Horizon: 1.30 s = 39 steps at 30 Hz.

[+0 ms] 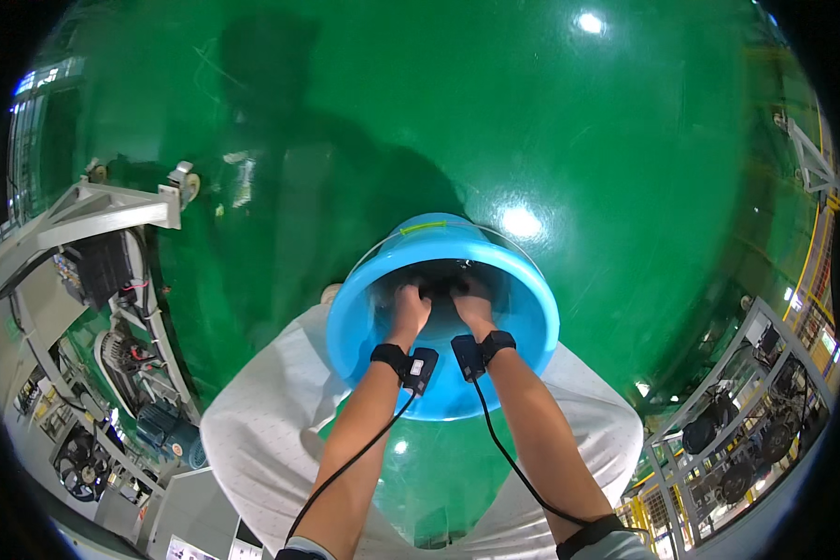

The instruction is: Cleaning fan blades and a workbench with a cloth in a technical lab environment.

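A light blue plastic bucket (pixel 442 406) with a wire handle and a yellow-green grip (pixel 423 227) is between the person's knees. Both hands reach down into it, where dark water seems to stand. My left hand (pixel 411 308) is near the middle, its fingertips lost in the dark contents. Beside it, a short way to the right, my right hand (pixel 472 301) is lowered too, fingers likewise hidden. A dark mass (pixel 442 280), perhaps a wet cloth, lies between them; whether either hand grips it is unclear. Each wrist wears a black strap with a small cabled box.
Green glossy floor (pixel 602 175) surrounds the bucket. At left stands a grey metal frame on casters (pixel 112 210), with an electric motor (pixel 168 430) and a fan (pixel 82 465). Another metal rack (pixel 735 406) holding machine parts is at right, near yellow railings.
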Each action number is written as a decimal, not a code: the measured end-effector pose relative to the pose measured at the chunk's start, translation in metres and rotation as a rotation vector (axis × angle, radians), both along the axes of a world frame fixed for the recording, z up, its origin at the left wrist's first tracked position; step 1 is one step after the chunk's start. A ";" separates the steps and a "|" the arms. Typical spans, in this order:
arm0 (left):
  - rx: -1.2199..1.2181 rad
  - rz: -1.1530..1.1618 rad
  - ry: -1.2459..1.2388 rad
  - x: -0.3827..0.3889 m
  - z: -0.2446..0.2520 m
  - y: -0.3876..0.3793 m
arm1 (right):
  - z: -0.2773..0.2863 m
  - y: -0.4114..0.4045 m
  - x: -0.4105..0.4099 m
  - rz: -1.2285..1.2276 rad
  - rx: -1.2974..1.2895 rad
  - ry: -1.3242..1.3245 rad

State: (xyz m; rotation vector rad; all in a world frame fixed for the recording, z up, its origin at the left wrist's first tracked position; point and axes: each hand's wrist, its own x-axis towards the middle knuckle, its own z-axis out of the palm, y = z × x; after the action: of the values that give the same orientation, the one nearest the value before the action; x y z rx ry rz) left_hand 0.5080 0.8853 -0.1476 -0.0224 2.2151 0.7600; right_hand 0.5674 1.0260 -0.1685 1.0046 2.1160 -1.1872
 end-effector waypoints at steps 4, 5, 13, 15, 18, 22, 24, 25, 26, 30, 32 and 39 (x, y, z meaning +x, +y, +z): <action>-0.124 -0.063 -0.096 0.009 -0.035 0.010 | -0.052 0.008 0.024 0.128 0.025 -0.073; -0.152 -0.036 -0.150 0.007 -0.035 0.014 | -0.053 0.013 0.026 0.119 0.029 -0.092; 0.394 -0.253 0.231 -0.012 0.141 0.007 | 0.118 0.016 -0.008 -0.218 -0.449 0.124; 0.577 0.043 -0.225 -0.011 0.202 0.005 | 0.180 0.017 -0.014 -0.248 -0.632 0.146; 0.496 0.001 -0.012 -0.006 0.286 0.006 | 0.254 0.016 -0.005 -0.416 -0.735 0.183; 0.432 0.035 0.163 0.007 0.378 0.000 | 0.322 0.012 0.005 -0.785 -0.816 -0.072; 0.366 0.002 0.116 0.009 0.427 -0.001 | 0.339 0.008 0.009 -0.762 -0.850 -0.152; 0.410 -0.061 0.183 0.016 0.440 -0.005 | 0.341 0.004 0.013 -0.793 -0.914 -0.210; 0.444 -0.103 0.248 0.021 0.453 -0.010 | 0.338 0.002 0.013 -0.824 -0.979 -0.271; 0.497 -0.104 0.358 0.026 0.515 -0.025 | 0.313 -0.022 0.003 -0.864 -1.161 -0.324; 0.523 -0.151 0.391 0.024 0.530 -0.026 | 0.296 -0.024 0.003 -0.920 -1.214 -0.195; 0.377 -0.026 0.316 0.026 0.498 -0.030 | 0.281 -0.025 0.011 -0.826 -0.937 0.148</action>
State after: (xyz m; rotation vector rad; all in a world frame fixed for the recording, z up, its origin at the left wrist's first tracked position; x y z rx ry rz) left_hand 0.5337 0.8549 0.3500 0.3328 2.3185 1.2232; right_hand 0.5780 1.0009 0.1128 1.3191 0.9024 -2.3591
